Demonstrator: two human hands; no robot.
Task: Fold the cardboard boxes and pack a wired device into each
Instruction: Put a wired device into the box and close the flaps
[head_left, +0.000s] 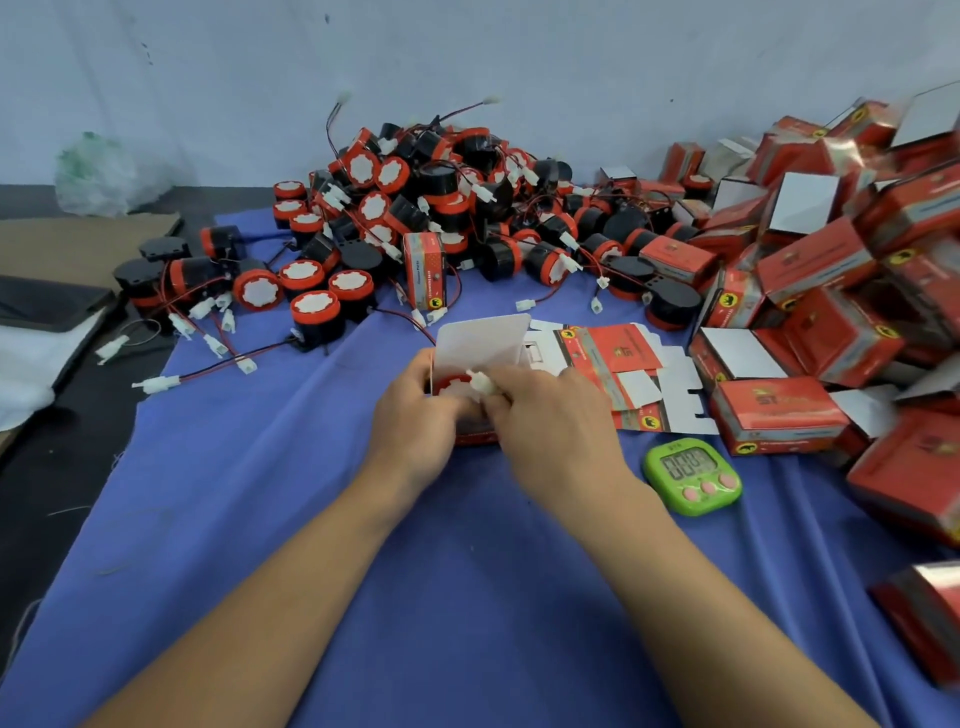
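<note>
At the middle of the blue cloth I hold a red cardboard box (480, 343) with its white lid flap standing up. My left hand (415, 415) grips the box's left side. A red and black wired device (451, 385) sits inside the open box, only its red top showing. My right hand (545, 415) pinches the device's white connector (480, 383) over the opening. Flat unfolded boxes (618, 364) lie just right of my hands. A big pile of wired devices (441, 208) covers the far side of the cloth.
Folded red boxes (831, 286) are heaped along the right side. A green digital timer (693, 478) lies right of my right wrist. One closed box (425, 270) stands upright before the device pile. Cardboard sheets (78, 244) and a plastic bag (98, 176) lie far left.
</note>
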